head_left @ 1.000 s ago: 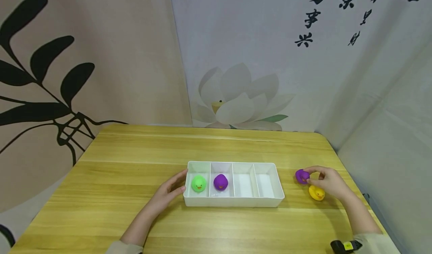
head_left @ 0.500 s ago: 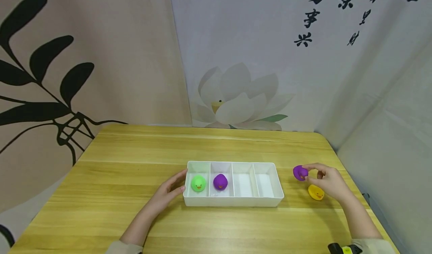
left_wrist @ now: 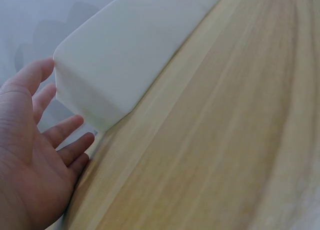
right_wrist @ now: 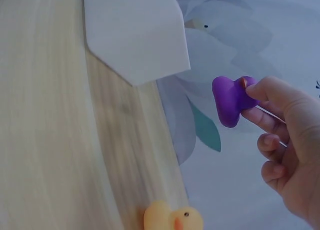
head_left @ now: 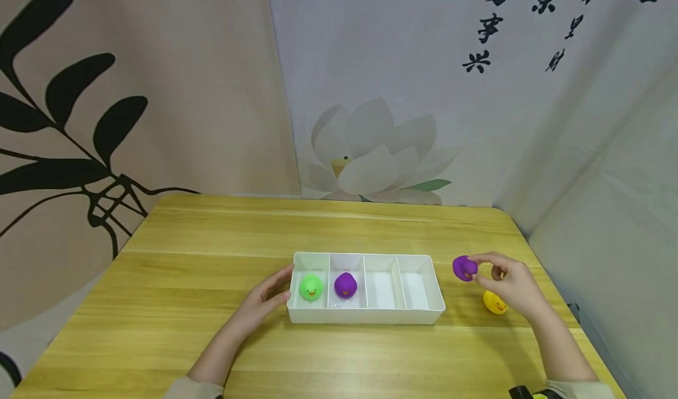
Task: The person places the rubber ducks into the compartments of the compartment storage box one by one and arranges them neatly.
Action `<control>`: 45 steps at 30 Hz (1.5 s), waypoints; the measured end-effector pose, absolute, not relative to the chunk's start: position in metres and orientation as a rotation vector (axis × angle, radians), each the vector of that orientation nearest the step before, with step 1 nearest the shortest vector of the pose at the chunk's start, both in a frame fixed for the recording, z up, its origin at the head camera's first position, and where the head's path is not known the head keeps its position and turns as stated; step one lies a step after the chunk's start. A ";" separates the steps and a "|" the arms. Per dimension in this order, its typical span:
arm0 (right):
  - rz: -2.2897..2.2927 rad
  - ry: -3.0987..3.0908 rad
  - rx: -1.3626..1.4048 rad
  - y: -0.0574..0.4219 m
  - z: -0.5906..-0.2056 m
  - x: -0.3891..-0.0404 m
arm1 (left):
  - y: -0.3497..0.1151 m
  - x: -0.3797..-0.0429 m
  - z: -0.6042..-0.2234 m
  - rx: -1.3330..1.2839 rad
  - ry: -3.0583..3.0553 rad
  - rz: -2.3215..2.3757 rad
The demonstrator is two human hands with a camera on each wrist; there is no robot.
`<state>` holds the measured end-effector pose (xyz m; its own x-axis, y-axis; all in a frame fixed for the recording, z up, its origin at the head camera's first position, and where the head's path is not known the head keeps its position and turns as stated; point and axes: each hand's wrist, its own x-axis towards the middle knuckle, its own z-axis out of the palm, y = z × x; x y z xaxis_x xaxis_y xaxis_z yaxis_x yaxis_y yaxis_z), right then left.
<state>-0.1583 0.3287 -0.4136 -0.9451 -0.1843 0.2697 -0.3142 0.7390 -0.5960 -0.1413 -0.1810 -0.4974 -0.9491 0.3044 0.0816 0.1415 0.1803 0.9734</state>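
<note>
My right hand point(head_left: 510, 281) pinches a purple rubber duck point(head_left: 464, 268) between thumb and fingertips, held above the table right of a white divided box point(head_left: 365, 317). In the right wrist view the purple duck point(right_wrist: 228, 101) is tilted, its orange beak under the thumb. Below that hand a yellow rubber duck point(head_left: 495, 302) sits on the wood. At the box's left end my left hand point(head_left: 263, 298) touches the wall with extended fingers and thumb. A green duck point(head_left: 311, 287) lies in the leftmost compartment, and another purple duck point(head_left: 345, 285) in the second.
The wooden table point(head_left: 222, 222) runs back to a printed cloth backdrop point(head_left: 392, 63). Both right-hand compartments point(head_left: 385, 284) of the box hold nothing. A pale cloth wall point(head_left: 609, 210) borders the table on the right.
My right hand has lifted the purple duck off the table, up and leftward, away from the yellow duck. The left hand and the box stay put.
</note>
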 end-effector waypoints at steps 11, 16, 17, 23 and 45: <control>1.037 -2.674 0.450 0.309 -0.402 -0.152 | -0.181 -0.142 -0.498 0.450 2.315 1.887; 1.059 -2.637 0.488 0.300 -0.399 -0.148 | -0.181 -0.142 -0.498 0.460 2.311 1.888; 1.066 -2.630 0.495 0.298 -0.399 -0.148 | -0.181 -0.142 -0.498 0.462 2.309 1.888; 1.125 -2.585 0.560 0.283 -0.394 -0.144 | -0.182 -0.141 -0.498 0.456 2.310 1.888; 1.274 -2.487 0.843 0.239 -0.399 -0.151 | -0.181 -0.141 -0.497 0.435 2.307 1.878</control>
<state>-0.1505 0.2386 -0.3988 -0.8106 -0.3897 0.4371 -0.5824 0.4593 -0.6707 -0.1414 -0.1813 -0.4975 -0.9492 0.3054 0.0763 0.1366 0.1813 0.9739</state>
